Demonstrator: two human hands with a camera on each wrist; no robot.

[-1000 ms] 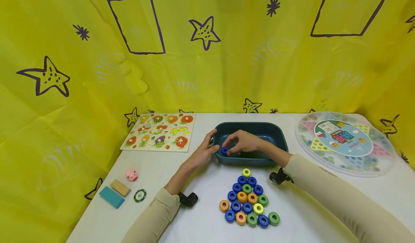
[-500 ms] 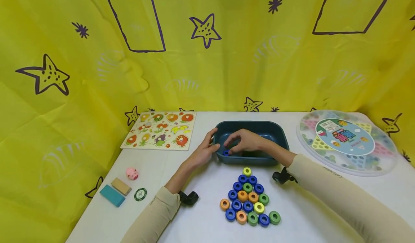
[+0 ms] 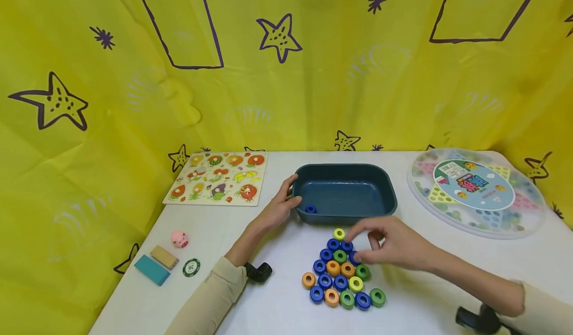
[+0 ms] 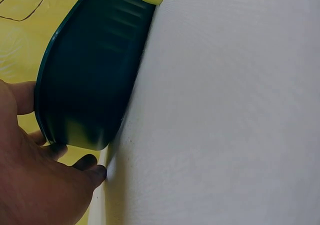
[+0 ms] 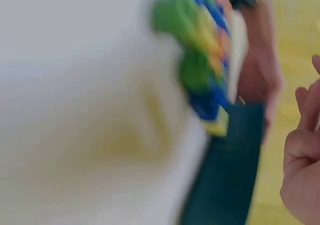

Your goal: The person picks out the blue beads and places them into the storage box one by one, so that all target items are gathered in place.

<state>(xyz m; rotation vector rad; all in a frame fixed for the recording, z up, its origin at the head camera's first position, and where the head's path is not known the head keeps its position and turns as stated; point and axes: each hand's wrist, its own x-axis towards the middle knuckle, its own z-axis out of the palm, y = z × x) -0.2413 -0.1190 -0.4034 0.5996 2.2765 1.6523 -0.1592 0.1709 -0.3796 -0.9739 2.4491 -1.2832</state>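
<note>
A dark teal plastic tub (image 3: pixel 344 219) stands on the table, one blue ring bead (image 3: pixel 311 209) at the near left of its floor. My left hand (image 3: pixel 278 209) holds the tub's left end, its fingers and thumb spread around the corner. In the left wrist view, fingers (image 4: pixel 25 98) touch the rim. My right hand (image 3: pixel 394 243) hovers over the right side of a triangle of ring beads, thumb and forefinger apart with nothing between them. The beads are blue, orange, green and yellow; a yellow bead (image 3: pixel 339 234) forms the tip nearest the tub. The hand partly covers a blue bead (image 3: pixel 353 258).
A fruit puzzle board (image 3: pixel 217 178) lies at the back left. Nearer are a pink pig toy (image 3: pixel 179 239), a wooden block (image 3: pixel 164 257), a teal block (image 3: pixel 152 270) and a poker chip (image 3: pixel 191 267). A round clear game case (image 3: pixel 476 193) lies at the right. Yellow cloth (image 3: pixel 286 96) hangs behind.
My right hand let go of the blue bead inside the tub, then came out toward me and to the right, over the bead triangle. The left hand stays at the tub's end.
</note>
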